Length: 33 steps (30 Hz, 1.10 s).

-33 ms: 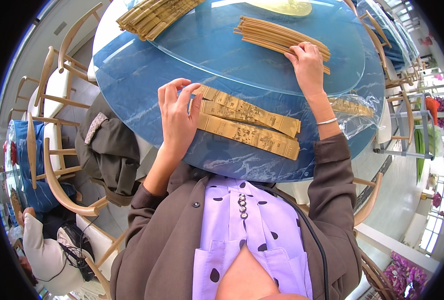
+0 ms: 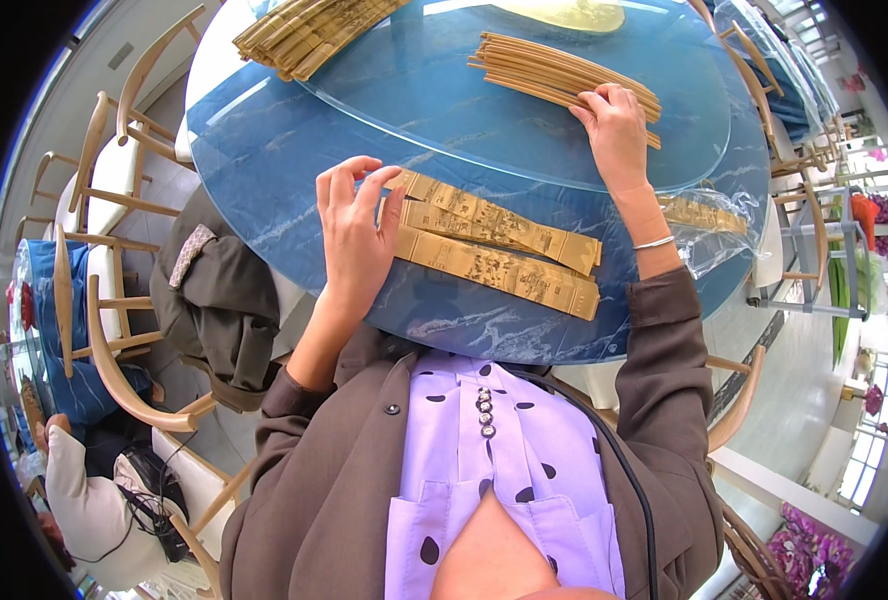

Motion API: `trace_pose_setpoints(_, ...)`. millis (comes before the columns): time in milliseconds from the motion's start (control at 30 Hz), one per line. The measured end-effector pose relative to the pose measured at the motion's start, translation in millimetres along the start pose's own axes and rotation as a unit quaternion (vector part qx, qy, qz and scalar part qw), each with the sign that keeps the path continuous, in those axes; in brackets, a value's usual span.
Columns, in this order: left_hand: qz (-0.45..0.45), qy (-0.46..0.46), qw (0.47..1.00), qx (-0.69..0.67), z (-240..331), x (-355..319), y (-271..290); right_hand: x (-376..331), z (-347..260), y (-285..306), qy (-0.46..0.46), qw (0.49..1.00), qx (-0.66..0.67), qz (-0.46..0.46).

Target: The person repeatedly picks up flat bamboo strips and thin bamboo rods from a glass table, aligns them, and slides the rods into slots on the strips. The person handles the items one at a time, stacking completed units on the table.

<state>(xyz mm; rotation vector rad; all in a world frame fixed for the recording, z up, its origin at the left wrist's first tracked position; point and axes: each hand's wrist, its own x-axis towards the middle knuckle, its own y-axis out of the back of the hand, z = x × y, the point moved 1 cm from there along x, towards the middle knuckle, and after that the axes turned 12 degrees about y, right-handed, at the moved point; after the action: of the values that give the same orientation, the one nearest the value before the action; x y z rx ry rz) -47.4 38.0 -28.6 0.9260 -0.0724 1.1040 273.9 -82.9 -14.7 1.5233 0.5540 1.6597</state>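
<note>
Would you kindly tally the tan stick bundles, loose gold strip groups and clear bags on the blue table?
Tan stick bundle: 1
Loose gold strip groups: 2 (near group, far-left pile)
Clear bag: 1
Total: 4

Your left hand (image 2: 352, 230) is raised on the left, its back mostly toward you, with the fingers (image 2: 342, 182) spread a little and bent at the joints. Its thumb (image 2: 390, 212) stands up on the right side, tip close to the index fingertip; whether the two meet is hard to tell. The left wrist (image 2: 339, 308) runs fairly straight into a forearm slanting up from the near left.

Your right hand (image 2: 619, 135) reaches farther out, on the right, back upward, fingers curled and thumb and index tips drawn close together. The right wrist (image 2: 642, 215) continues the line of your extended right arm (image 2: 664, 320), which angles leftward toward the far side.
</note>
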Motion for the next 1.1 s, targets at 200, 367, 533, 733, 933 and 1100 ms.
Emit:
trace_pose_setpoints(200, -0.001, 0.0, 1.0, 0.001, -0.9, 0.5, 0.6, 5.0, -2.4, 8.8, 0.046, 0.997, 0.06, 0.007)
trace_pose_setpoints(367, 0.001, -0.001, 1.0, 0.0, -2.0, 0.9, 0.3, 8.6, -6.6, 11.1, 0.065, 0.995, 0.082, 0.003)
trace_pose_setpoints(533, 0.002, -0.003, 1.0, -0.002, -1.3, 1.0, 0.7, 10.7, -0.6, 7.1, 0.038, 0.991, 0.112, -0.061)
trace_pose_setpoints(733, 0.014, -0.02, 1.0, -0.015, 2.4, 1.2, 2.4, 5.7, -6.2, 8.0, 0.104, 0.984, 0.052, -0.137)
trace_pose_setpoints(933, 0.018, -0.056, 0.998, -0.014, 11.4, 4.6, 1.6, -11.9, -28.2, 18.3, 0.136, 0.982, -0.062, -0.115)
trace_pose_setpoints(1100, 0.008, -0.075, 0.997, 0.003, 17.7, 10.2, 0.1, -17.4, -42.2, 23.7, 0.134, 0.984, -0.048, -0.105)
